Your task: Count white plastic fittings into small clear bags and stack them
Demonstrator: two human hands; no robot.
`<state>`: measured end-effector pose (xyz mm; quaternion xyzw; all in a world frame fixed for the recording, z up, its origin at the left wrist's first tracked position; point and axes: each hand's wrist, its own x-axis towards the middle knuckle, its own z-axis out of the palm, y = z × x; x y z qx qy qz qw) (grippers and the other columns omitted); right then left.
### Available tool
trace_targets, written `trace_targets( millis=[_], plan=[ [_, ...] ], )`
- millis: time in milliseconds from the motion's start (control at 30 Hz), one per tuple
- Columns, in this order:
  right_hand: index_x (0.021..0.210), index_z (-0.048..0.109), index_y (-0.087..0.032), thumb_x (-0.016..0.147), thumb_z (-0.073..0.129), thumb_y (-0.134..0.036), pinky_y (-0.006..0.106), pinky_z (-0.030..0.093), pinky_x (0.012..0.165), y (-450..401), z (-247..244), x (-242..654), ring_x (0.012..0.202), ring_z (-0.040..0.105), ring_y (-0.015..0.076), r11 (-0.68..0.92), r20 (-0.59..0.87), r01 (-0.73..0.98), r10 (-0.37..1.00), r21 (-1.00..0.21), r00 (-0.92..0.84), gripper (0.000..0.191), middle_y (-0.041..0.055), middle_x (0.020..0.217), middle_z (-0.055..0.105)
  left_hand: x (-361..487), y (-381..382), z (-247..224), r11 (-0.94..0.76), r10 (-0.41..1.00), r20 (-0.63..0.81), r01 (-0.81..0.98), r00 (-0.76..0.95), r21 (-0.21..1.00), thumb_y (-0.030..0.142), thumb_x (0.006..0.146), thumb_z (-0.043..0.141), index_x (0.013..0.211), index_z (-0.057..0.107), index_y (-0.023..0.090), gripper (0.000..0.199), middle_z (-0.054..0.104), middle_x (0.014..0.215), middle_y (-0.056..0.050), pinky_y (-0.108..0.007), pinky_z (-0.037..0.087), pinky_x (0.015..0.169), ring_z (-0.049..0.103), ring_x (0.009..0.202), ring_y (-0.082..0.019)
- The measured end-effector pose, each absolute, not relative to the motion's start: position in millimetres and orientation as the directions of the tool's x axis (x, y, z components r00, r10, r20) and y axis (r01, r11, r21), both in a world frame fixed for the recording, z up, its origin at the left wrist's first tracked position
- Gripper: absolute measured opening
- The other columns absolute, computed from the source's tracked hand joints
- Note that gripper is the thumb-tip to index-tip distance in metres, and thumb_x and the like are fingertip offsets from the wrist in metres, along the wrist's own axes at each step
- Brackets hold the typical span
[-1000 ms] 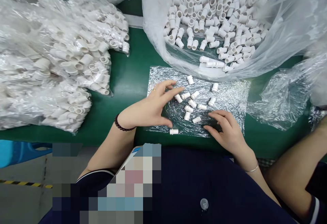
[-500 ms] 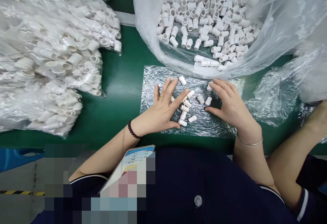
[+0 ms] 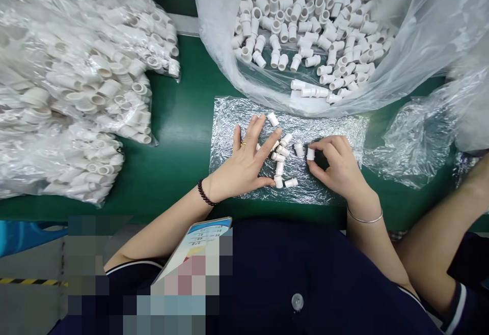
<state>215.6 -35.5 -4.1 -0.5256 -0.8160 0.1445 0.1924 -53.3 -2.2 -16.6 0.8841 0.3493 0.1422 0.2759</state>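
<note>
My left hand (image 3: pixel 248 154) lies spread and open over the clear plastic bag (image 3: pixel 225 116), palm down. Beside its index finger and thumb several short white pipe fittings (image 3: pixel 280 168) lie in a loose cluster; some are partly hidden under the fingers. The thumb tip touches the lowest ones. On the right, my right hand (image 3: pixel 336 167) is closed, thumb and index finger at either end of one white pipe fitting (image 3: pixel 310 153) at the bag's surface. Between the hands sits another single fitting (image 3: pixel 298 149). A further fitting (image 3: pixel 272 119) rests above my left fingertips.
Behind the flat bag, a large open plastic bag (image 3: pixel 219 45) holds a heap of white fittings. Filled clear bags (image 3: pixel 76 85) crowd the left of the green table (image 3: pixel 171 116). Crumpled plastic (image 3: pixel 408 141) lies at right, near another person's arm (image 3: pixel 439 238).
My right hand has drawn down and its fingers have closed on a fitting. Fittings beside my left hand have shifted slightly; that hand stays spread in nearly the same place.
</note>
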Motion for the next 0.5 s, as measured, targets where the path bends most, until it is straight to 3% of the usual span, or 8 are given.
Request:
trace_targets(
  millis=[200, 300, 433, 500],
  plan=[
    [0.111, 0.053, -0.023, 0.086, 0.059, -0.015, 0.049, 0.047, 0.089, -46, -2, 212, 0.107, 0.056, 0.0307, 0.393, 0.156, 0.808, 0.919, -0.438, -0.363, 0.027, 0.0113, 0.106, 0.056, -54, -2, -16, -0.611, 0.691, 0.058, 0.540, 0.721, 0.579, 0.035, 0.069, 0.088, 0.160, -0.009, 0.028, 0.133, -0.003, 0.166, -0.029, -0.078, 0.002, 0.115, -0.005, 0.153, -0.049],
    [0.122, 0.051, -0.022, 0.086, 0.057, -0.017, 0.054, 0.047, 0.095, -51, 2, 211, 0.117, 0.054, 0.0334, 0.413, 0.129, 0.790, 0.907, -0.454, -0.401, 0.037, 0.0142, 0.116, 0.056, -56, -2, -11, -0.616, 0.688, 0.065, 0.534, 0.723, 0.579, 0.036, 0.072, 0.087, 0.160, -0.009, 0.027, 0.130, -0.005, 0.166, -0.028, -0.077, 0.004, 0.115, -0.006, 0.153, -0.048],
    [0.150, 0.032, -0.023, 0.089, 0.060, -0.045, 0.066, 0.030, 0.114, -55, 4, 201, 0.142, 0.035, 0.0406, 0.463, 0.101, 0.769, 0.877, -0.442, -0.470, 0.070, 0.0179, 0.150, 0.041, -62, -5, 2, -0.610, 0.693, 0.082, 0.522, 0.717, 0.596, 0.038, 0.079, 0.081, 0.160, -0.009, 0.030, 0.121, -0.007, 0.167, -0.023, -0.076, 0.009, 0.117, -0.006, 0.154, -0.046],
    [0.155, 0.024, -0.024, 0.088, 0.060, -0.059, 0.070, 0.020, 0.118, -54, 2, 193, 0.147, 0.028, 0.0422, 0.483, 0.099, 0.774, 0.867, -0.408, -0.489, 0.084, 0.0163, 0.156, 0.038, -65, -10, 8, -0.587, 0.704, 0.072, 0.523, 0.706, 0.618, 0.040, 0.084, 0.075, 0.160, -0.007, 0.031, 0.112, -0.007, 0.167, -0.022, -0.075, 0.015, 0.117, -0.003, 0.154, -0.045]
  ],
)
